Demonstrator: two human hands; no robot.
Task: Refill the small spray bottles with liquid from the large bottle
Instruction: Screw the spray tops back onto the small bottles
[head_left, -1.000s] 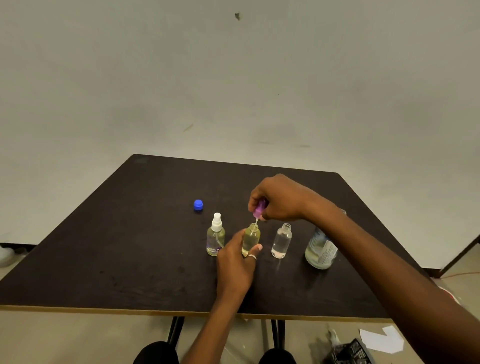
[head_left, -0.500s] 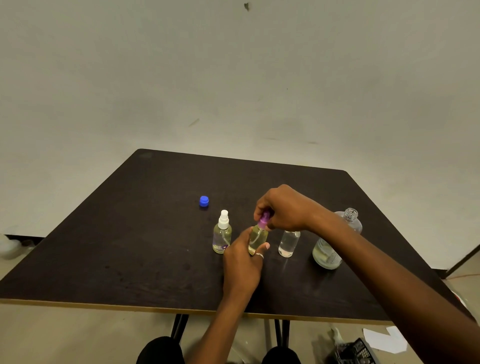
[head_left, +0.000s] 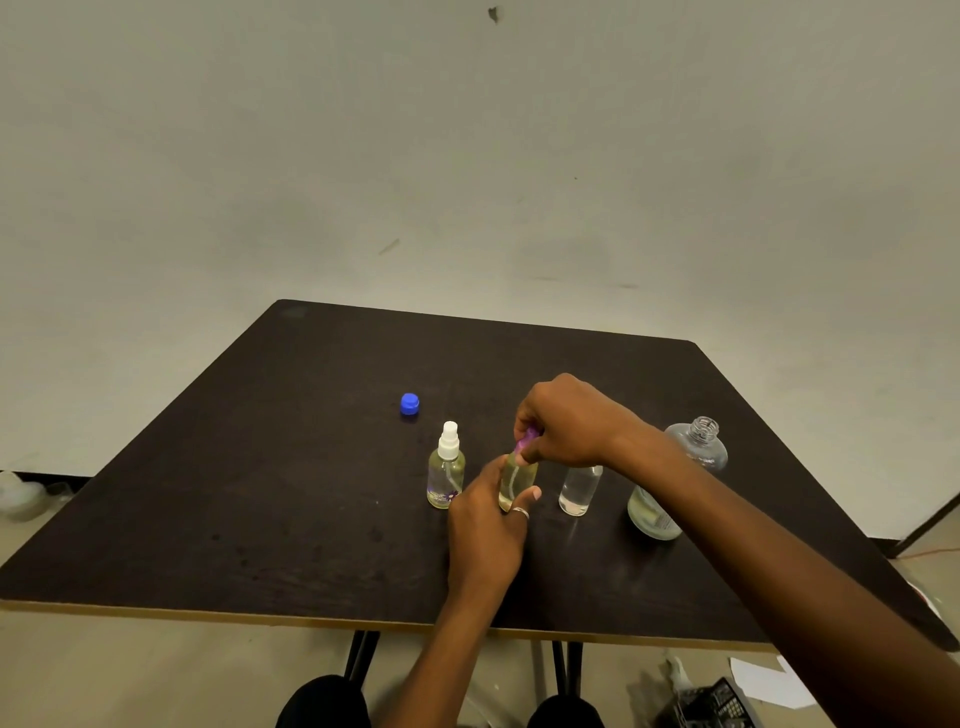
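Three small bottles stand in a row on the dark table (head_left: 260, 493). My left hand (head_left: 485, 525) grips the middle small bottle (head_left: 517, 480), which holds yellowish liquid. My right hand (head_left: 569, 421) pinches the purple spray cap (head_left: 529, 439) seated on that bottle's neck. Left of it stands a small bottle with a white spray cap (head_left: 445, 470), also yellowish. To the right is an uncapped small clear bottle (head_left: 579, 488). The large bottle (head_left: 685, 467) stands open at the far right, partly behind my right forearm, with liquid low inside.
A blue cap (head_left: 409, 404) lies on the table behind the row of bottles. The table's front edge runs just below my left wrist. White paper (head_left: 763, 680) and a dark object (head_left: 706, 706) lie on the floor at the lower right.
The purple spray cap with its tube came down from above the middle bottle onto its neck. My left hand kept its hold on the bottle.
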